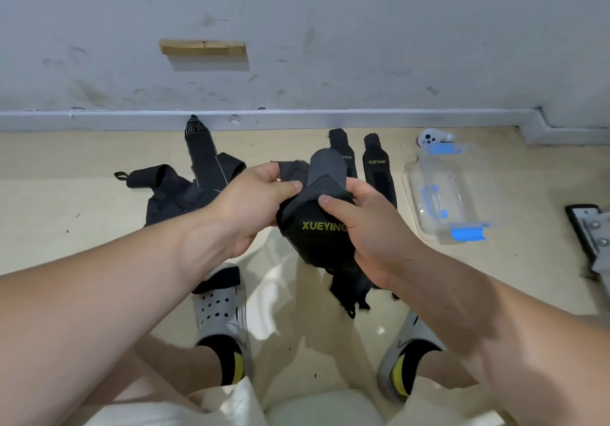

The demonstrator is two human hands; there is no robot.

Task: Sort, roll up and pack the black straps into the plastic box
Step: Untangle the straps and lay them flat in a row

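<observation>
A black strap with yellow XUEYING lettering hangs in the air between my hands, its frayed end dangling below. My left hand pinches its upper left edge. My right hand grips its right side, thumb on the front. A loose pile of black straps lies on the floor to the left. Two straps lie flat side by side behind the held one, the nearer-left strap partly hidden and the right strap fully in view. The clear plastic box with blue clips sits on the floor at right.
A white controller lies behind the box by the grey baseboard. A metal bracket is at the far right. My feet in grey clogs stand on the beige floor below my hands.
</observation>
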